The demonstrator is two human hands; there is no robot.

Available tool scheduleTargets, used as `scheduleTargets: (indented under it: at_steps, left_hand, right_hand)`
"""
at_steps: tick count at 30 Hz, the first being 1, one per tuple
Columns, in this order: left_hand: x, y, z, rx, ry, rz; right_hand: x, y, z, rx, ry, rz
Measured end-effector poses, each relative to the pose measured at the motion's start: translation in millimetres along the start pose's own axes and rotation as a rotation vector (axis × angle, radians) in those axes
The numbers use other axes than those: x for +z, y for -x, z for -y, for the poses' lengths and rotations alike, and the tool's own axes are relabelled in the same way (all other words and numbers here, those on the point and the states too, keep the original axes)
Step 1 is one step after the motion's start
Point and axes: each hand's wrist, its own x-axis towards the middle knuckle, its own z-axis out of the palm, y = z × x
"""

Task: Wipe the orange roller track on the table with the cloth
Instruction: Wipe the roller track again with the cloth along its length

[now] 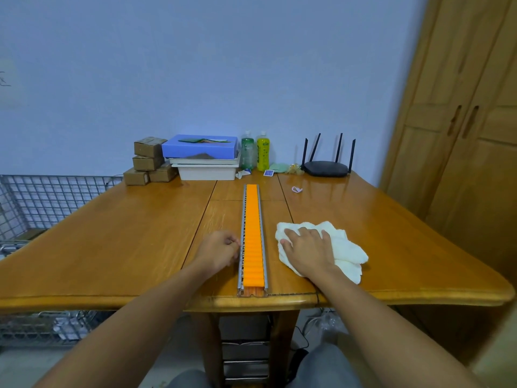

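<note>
Frame centre: orange roller track (253, 233); left hand (221, 249), fingers curled against its rail (grip unclear); right hand (310, 250), fingers spread, pressing cloth (347, 247).

**Orange Track, White Cloth, Honey Wood**

Bright orange on the roller track (253, 242), ribbed crosswise, edged by grey metal rails (241, 242), between the left hand (221, 249) and the right hand (310, 252). Plain white for the cloth (349, 250) under the right hand. Honey-brown wood grain across the table (112, 247) beneath both. Far beyond both hands: blue box lid (200, 149), brown cardboard boxes (148, 161), green bottle (247, 152) beside yellow bottle (263, 151), black router (326, 168). Well left of the left hand, grey wire basket (42, 203) in a square grid. Pale blue wall (195, 65).
</note>
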Motion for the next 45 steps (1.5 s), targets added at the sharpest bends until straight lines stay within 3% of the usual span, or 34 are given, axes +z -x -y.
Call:
scheduleTargets:
  at_steps: [8,18,26,32,34,38,45]
  left_hand:
    - [0.9,-9.6,-0.8,0.004,-0.022,-0.003]
    - [6.9,-30.6,-3.6,0.020,-0.103,-0.100]
    - [7.3,-58.3,-12.1,0.032,-0.208,-0.199]
    - [7.1,-90.0,-8.6,-0.006,-0.222,-0.163]
    - [8.0,-102.6,-3.4,-0.019,-0.227,-0.157]
    - [5.9,-129.7,7.7,-0.037,-0.228,-0.149]
    - [2.3,-183.9,4.6,-0.042,-0.212,-0.137]
  right_hand:
    - [-1.9,1.8,-0.3,0.007,0.011,-0.010]
    - [-12.8,-12.4,-2.9,0.102,-0.102,-0.211]
    - [-21.8,-39.0,-12.2,0.118,-0.211,-0.122]
    - [-21.5,-70.1,-8.6,0.091,-0.239,-0.044]
    - [-17.7,-86.8,-9.5,0.064,-0.271,0.057]
    - [-21.1,-113.0,-13.4,0.024,-0.385,0.562]
    - [-39.6,-134.6,-21.6,-0.146,-0.238,1.074]
